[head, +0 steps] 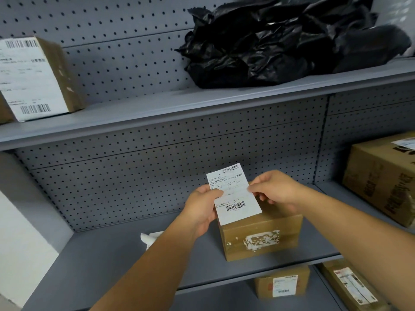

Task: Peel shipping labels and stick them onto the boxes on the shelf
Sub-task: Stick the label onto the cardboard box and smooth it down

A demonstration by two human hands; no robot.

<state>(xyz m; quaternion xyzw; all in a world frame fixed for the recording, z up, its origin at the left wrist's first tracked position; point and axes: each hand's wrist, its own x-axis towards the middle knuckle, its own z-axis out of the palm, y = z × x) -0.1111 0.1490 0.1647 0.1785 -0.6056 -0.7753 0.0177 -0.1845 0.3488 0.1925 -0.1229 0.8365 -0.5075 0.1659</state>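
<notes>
I'm pinching one shipping label [233, 194] between both hands, over the middle shelf [134, 254]. My left hand [203, 209] is gripping its left long edge, thumb on the printed face, fingers behind. My right hand [275, 190] is nipping the right long edge with thumb and forefinger, the other fingers curling behind. Label is standing nearly upright, printed side facing me, long axis running up-down and tilting a little left at the top. Two barcodes showing on it: one at the top, away from my grip, one below it near the bottom edge.

Right under the label's lower edge, a small brown box [261, 236] is sitting on the shelf, torn white label residue on its front face. Can't tell whether the label is touching the box top. Left of my left forearm, a curled scrap of white backing paper [149, 237] is lying on the same shelf.

Farther right of my grip, a large brown box [381, 176] is sitting on the same level. Below my grip, two labelled boxes on the lower shelf: a small one [283, 283] and a long one [350, 286]. Up and left, one labelled box [38, 77] is leaning on the upper shelf [146, 108]. Up and right, a pile of black plastic bags [280, 41]. Five boxes counted, one label in hand.
</notes>
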